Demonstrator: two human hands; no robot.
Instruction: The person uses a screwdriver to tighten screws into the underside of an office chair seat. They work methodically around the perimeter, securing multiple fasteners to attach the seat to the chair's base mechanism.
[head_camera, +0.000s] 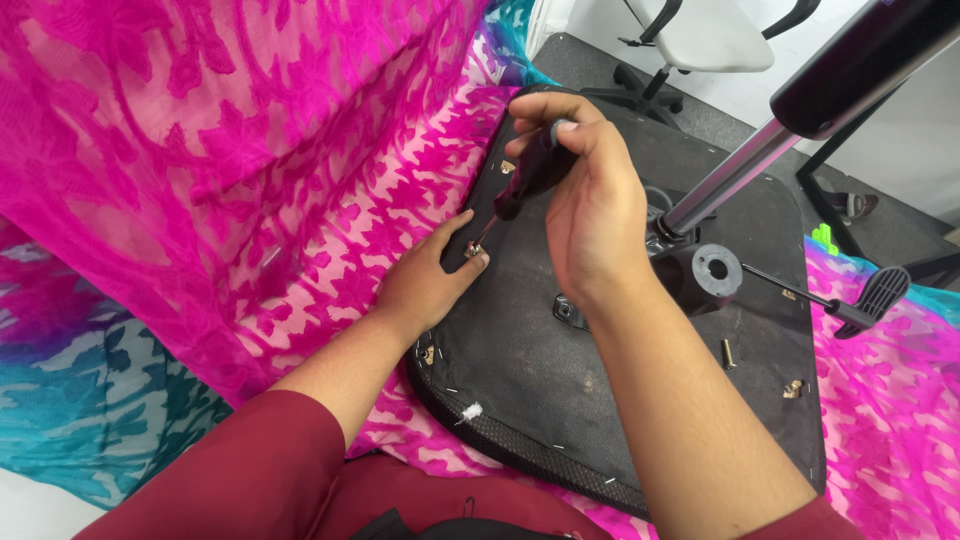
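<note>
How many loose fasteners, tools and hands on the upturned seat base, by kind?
Hands: 2, left hand and right hand
Screwdriver: 1
Loose bolt: 1
Brass-coloured fittings on the seat base: 5 visible, e.g.
Total: 9

Seat underside (560, 370) was black, with a white fluff tuft (470, 411) at its edge. Cloth (200, 150) was magenta on pale pink in a lace-like pattern, its border teal and white. Screwdriver handle (535, 170) was dark maroon. Sleeves (250, 470) were maroon.
</note>
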